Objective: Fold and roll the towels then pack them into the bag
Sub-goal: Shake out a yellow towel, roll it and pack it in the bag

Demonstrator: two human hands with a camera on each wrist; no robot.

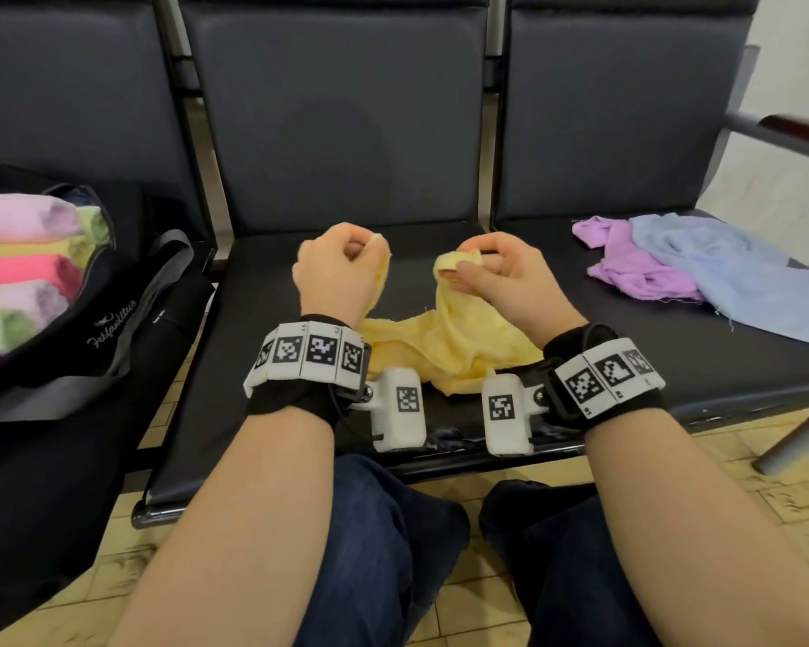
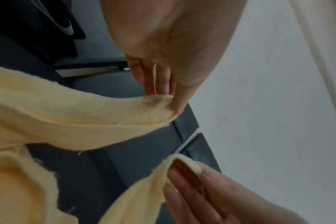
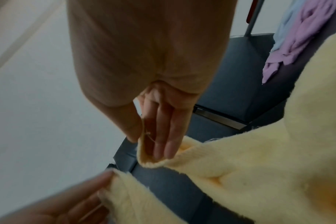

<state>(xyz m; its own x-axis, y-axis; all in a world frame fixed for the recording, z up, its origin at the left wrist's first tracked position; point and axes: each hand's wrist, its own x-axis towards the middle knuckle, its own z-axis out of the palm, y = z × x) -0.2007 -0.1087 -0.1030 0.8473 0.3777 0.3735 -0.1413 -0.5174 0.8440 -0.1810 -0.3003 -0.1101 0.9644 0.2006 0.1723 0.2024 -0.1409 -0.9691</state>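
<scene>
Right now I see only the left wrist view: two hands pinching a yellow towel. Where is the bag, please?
Observer: The bag stands open on the seat to the left of the hands.
Operator: Is something already inside?
Observer: Yes, several rolled towels are stacked in it.
Operator: Are other towels not yet folded?
Observer: A purple towel and a blue towel lie crumpled on the right seat.
Operator: Does the yellow towel hang free?
Observer: No, the lower part of the yellow towel rests on the middle seat.
</scene>
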